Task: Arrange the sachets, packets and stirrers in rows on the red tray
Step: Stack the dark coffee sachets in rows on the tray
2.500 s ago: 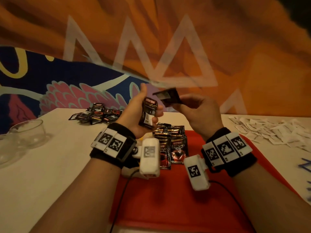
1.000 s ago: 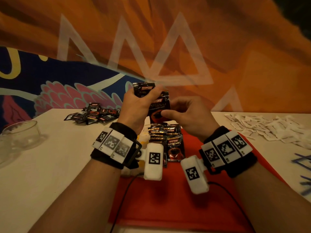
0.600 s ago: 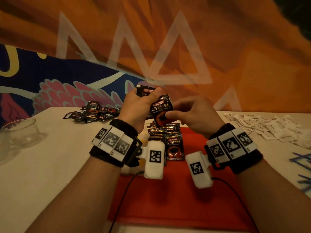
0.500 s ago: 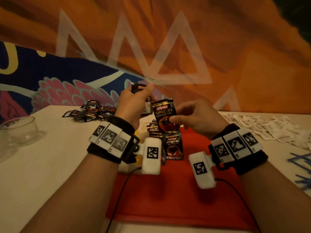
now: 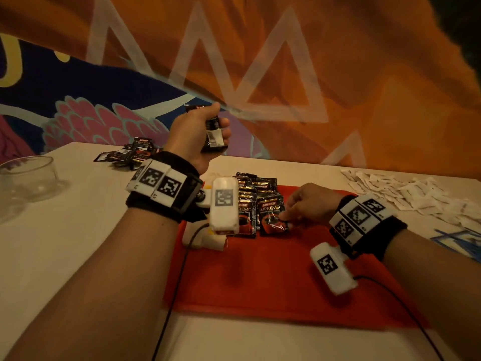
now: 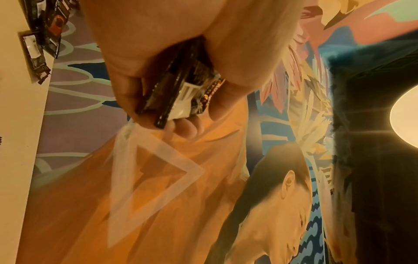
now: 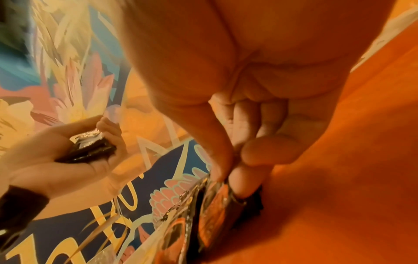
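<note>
The red tray (image 5: 273,277) lies in front of me with two overlapping rows of black coffee sachets (image 5: 250,194) at its far left. My right hand (image 5: 289,217) is down on the tray and pinches the lower right corner of the nearest sachet (image 5: 270,214), the front one of the right row; in the right wrist view thumb and forefinger (image 7: 239,178) grip that sachet (image 7: 217,210). My left hand (image 5: 208,131) is raised above the table and grips a small stack of sachets (image 5: 214,134), seen between its curled fingers as a black stack (image 6: 178,96).
A loose pile of black sachets (image 5: 132,153) lies at the table's far left. White packets (image 5: 406,194) are scattered at the far right, blue stirrers (image 5: 458,241) near the right edge. A glass bowl (image 5: 28,175) stands at the left. Wrist camera cables cross the tray.
My right hand took one sachet from the stack held in my left hand and carried it down onto the tray, at the front of the right row. The left hand stayed raised.
</note>
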`<state>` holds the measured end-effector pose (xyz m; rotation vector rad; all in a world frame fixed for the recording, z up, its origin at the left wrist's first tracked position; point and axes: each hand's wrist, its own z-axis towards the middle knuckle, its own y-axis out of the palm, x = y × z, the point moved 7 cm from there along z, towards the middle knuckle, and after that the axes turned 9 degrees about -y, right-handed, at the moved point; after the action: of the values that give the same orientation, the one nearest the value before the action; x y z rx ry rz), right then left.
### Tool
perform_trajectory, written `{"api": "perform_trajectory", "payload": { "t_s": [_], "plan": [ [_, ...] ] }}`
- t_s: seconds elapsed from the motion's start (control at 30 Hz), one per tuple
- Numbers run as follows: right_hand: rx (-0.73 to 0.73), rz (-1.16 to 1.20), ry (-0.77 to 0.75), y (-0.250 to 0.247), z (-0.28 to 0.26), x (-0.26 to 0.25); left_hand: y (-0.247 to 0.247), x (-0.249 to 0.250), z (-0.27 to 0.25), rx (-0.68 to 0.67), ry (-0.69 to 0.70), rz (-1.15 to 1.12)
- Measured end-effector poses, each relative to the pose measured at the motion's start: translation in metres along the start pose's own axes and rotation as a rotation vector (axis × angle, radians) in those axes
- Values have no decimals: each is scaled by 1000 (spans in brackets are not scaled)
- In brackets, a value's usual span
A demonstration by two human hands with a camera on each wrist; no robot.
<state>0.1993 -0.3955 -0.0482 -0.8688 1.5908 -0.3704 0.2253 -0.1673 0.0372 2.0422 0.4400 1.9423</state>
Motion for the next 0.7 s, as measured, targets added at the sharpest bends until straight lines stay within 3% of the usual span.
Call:
{"api": "perform_trajectory", "payload": {
  "t_s": [0.53, 0.7],
  "plan": [
    [61, 7, 41, 6, 0, -4, 6, -3, -9, -26, -72, -57],
    [135, -171, -28, -9, 0, -11, 10, -6, -10, -49, -84, -50]
  ]
}}
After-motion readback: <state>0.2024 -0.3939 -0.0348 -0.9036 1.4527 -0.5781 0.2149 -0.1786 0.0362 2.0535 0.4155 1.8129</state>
